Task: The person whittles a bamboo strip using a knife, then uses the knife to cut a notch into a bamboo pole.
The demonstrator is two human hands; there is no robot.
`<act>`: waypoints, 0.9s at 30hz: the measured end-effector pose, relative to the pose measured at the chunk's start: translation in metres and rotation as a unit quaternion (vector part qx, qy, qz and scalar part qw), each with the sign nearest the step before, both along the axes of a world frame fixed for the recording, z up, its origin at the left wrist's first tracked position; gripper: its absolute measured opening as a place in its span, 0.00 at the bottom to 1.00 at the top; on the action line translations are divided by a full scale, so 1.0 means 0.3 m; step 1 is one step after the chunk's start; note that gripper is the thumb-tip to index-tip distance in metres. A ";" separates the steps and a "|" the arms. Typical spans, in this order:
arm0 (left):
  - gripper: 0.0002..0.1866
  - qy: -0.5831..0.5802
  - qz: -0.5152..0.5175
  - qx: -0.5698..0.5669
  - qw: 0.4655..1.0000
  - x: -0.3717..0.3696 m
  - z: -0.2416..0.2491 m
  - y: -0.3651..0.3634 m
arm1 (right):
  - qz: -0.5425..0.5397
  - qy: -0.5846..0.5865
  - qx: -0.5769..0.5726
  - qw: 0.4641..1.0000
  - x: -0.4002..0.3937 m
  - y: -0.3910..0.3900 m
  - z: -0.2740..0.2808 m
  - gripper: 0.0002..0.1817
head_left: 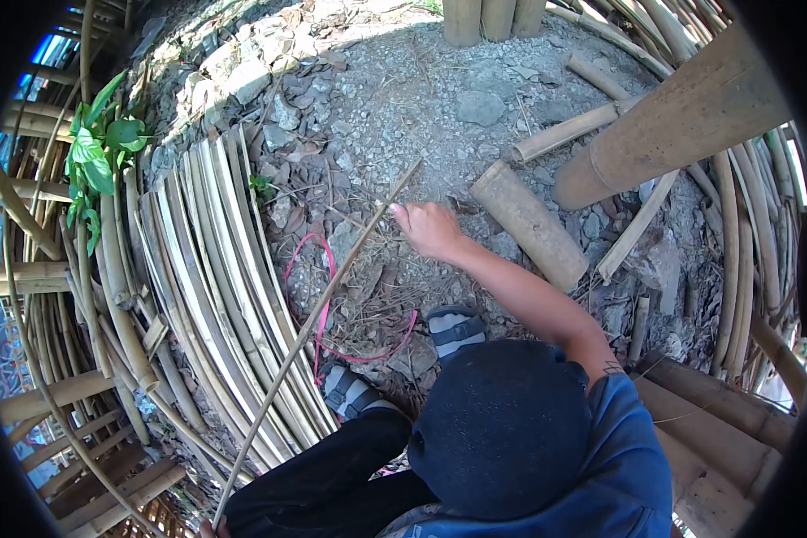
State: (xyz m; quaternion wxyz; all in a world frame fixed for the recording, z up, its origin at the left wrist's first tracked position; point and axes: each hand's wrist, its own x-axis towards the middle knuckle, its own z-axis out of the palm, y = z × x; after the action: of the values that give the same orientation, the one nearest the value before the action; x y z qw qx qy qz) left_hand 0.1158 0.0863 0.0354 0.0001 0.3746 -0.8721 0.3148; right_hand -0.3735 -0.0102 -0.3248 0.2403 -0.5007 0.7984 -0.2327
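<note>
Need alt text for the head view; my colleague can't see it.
A person in a dark cap, seen from above, holds a long thin strip, right hand near its far end, left hand at the bottom edge; split bamboo lies alongside.

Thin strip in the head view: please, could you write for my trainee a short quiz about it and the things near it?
1. True or false: the right hand holds the thin strip close to its far end.
2. Which colour is the ribbon? a) yellow b) pink c) green
3. Fill in: the footwear seen near the ribbon is a pair of strapped ____.

Key: 1 true; 2 b; 3 sandals.
</note>
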 end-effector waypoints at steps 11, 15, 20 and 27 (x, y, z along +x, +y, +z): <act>0.16 0.013 0.000 0.018 1.000 0.003 0.006 0.025 | 0.001 0.011 0.060 0.998 -0.062 -0.026 0.030 0.34; 0.14 0.011 0.000 0.003 1.000 0.001 -0.005 0.015 | 0.023 0.006 0.009 1.000 0.013 -0.003 0.040 0.34; 0.14 0.014 0.008 -0.007 1.000 -0.010 -0.018 0.013 | -0.057 -0.034 0.027 0.997 -0.067 -0.057 -0.027 0.35; 0.14 0.000 0.000 -0.006 1.000 0.009 -0.004 0.011 | -0.047 0.002 0.016 0.999 -0.074 -0.025 -0.017 0.35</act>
State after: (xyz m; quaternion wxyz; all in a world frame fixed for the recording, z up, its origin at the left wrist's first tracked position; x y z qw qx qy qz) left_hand 0.1185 0.0897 0.0343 0.0022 0.3742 -0.8705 0.3197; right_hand -0.3958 -0.0176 -0.3299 0.2356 -0.4590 0.8253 -0.2298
